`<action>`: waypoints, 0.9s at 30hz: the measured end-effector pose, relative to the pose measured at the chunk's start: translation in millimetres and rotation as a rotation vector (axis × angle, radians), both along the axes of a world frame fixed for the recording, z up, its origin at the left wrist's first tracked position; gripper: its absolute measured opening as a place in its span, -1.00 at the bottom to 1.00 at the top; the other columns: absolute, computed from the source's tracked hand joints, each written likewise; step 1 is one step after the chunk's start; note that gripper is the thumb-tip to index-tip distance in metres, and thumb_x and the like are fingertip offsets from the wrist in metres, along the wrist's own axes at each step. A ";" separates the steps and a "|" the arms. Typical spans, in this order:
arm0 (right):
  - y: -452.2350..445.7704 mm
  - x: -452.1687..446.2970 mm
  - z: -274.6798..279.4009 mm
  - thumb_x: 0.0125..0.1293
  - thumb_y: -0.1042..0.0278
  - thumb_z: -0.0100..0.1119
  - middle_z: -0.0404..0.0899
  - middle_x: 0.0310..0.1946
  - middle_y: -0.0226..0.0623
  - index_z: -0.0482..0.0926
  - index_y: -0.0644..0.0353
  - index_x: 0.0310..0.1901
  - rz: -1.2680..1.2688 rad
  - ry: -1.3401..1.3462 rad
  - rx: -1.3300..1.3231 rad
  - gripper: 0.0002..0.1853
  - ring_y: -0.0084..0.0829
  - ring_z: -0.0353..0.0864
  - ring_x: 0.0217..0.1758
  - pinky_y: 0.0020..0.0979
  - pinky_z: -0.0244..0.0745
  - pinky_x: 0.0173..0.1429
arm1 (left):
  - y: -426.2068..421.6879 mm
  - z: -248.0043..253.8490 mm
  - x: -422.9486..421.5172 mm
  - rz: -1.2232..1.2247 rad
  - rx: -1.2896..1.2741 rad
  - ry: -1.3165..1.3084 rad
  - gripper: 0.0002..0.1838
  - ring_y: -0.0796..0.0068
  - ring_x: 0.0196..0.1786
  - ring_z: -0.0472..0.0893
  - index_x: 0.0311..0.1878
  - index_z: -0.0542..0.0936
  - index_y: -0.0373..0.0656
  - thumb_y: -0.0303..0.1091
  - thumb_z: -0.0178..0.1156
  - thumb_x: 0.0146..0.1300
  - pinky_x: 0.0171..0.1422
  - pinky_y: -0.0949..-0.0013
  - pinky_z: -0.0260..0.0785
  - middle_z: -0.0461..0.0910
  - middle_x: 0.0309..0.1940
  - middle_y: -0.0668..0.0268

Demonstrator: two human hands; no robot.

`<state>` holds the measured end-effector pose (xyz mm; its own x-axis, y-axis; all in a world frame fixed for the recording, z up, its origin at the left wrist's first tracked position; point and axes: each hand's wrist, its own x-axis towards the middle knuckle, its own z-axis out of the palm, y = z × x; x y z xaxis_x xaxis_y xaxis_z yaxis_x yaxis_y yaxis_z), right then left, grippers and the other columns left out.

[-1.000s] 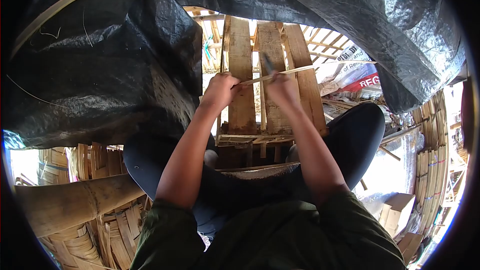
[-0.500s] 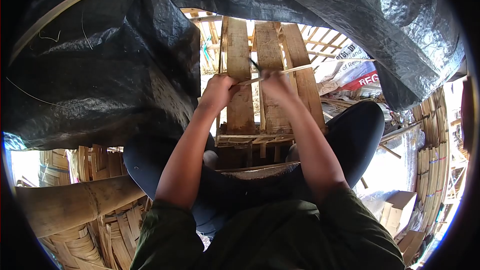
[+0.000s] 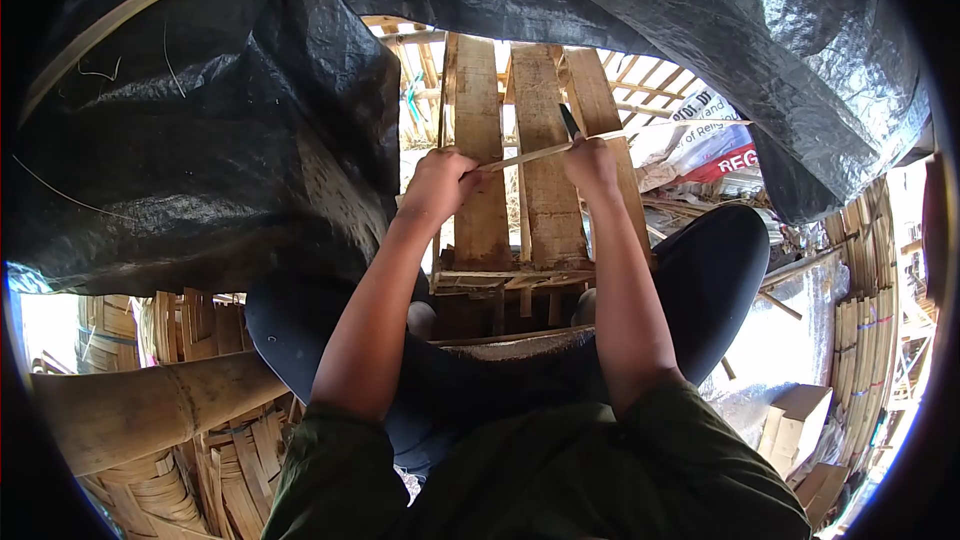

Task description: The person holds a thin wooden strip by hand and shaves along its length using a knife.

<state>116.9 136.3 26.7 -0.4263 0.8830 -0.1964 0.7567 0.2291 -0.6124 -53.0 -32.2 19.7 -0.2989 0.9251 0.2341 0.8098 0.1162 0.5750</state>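
1. Closest: knees in dark trousers point(image 3: 722, 265), bent either side of the desk's near end. Thick brown bamboo pole point(image 3: 150, 410) lying low at left.
2. Left hand point(image 3: 437, 183): grip closed on one end of a thin, pale, flat strip point(image 3: 532, 155); place unchanged from half a second ago.
3. Right hand point(image 3: 592, 168): grip closed round a dark-bladed knife point(image 3: 569, 120), handle hidden in the fist. Was close beside the left hand; now farther right along the strip. Blade, tilted well left before, now stands steeper, tip pointing away. Cannot tell if these fingers also pinch the strip.
4. Strip held above the brown slatted wooden desk point(image 3: 552, 215); long axis crosswise, slanting slightly away toward the right, partly covered by the right hand.
5. Farther: white-and-red printed sack point(image 3: 705, 145) behind the strip's right end. Black plastic tarp point(image 3: 200, 140) hangs at left and overhead, masking the desk's far end.
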 end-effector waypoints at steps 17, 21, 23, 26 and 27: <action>-49.9 -14.4 -7.8 0.51 0.15 -0.08 0.67 -0.37 0.23 0.66 0.38 -0.29 -0.023 0.074 0.153 -0.55 0.21 0.69 -0.21 0.05 0.57 -0.18 | 1.5 0.6 -5.3 -0.041 -0.017 0.030 -0.79 -0.06 -0.25 0.65 -0.26 0.75 -0.16 -0.21 0.35 0.26 -0.12 0.02 0.48 0.61 -0.37 -0.01; 1.5 11.5 12.7 0.54 -0.01 -0.13 0.69 -0.29 0.20 0.64 0.38 -0.14 -0.126 0.053 -0.107 -0.46 0.22 0.70 -0.12 0.09 0.56 -0.07 | 3.0 4.2 -3.3 0.005 -0.071 -0.038 -0.80 -0.05 -0.29 0.64 -0.26 0.75 -0.16 -0.22 0.35 0.28 -0.14 0.03 0.47 0.61 -0.40 -0.02; -4.1 13.8 -8.7 0.51 0.13 -0.06 0.66 -0.37 0.24 0.66 0.40 -0.24 -0.237 0.197 -0.033 -0.54 0.16 0.71 -0.21 0.00 0.57 -0.16 | 3.8 0.7 -4.6 -0.019 0.012 -0.018 -0.80 -0.05 -0.34 0.63 -0.26 0.75 -0.15 -0.21 0.35 0.29 -0.21 0.04 0.46 0.60 -0.46 -0.02; -12.8 4.7 -37.3 0.50 0.02 -0.02 0.70 -0.39 0.08 0.66 0.37 -0.23 -0.057 0.003 0.306 -0.51 -0.07 0.75 -0.31 -0.17 0.62 -0.24 | 1.9 3.3 -8.3 -0.050 0.021 -0.063 -0.79 -0.05 -0.38 0.62 -0.25 0.76 -0.14 -0.19 0.36 0.28 -0.25 0.08 0.45 0.59 -0.50 -0.01; -12.6 8.1 -16.0 0.50 0.02 -0.02 0.70 -0.39 0.08 0.66 0.37 -0.23 -0.060 0.002 0.304 -0.51 -0.07 0.75 -0.31 -0.17 0.62 -0.24 | 1.7 3.8 -6.0 -0.052 0.019 -0.064 -0.79 -0.05 -0.38 0.62 -0.25 0.76 -0.14 -0.19 0.36 0.28 -0.25 0.08 0.45 0.59 -0.50 -0.01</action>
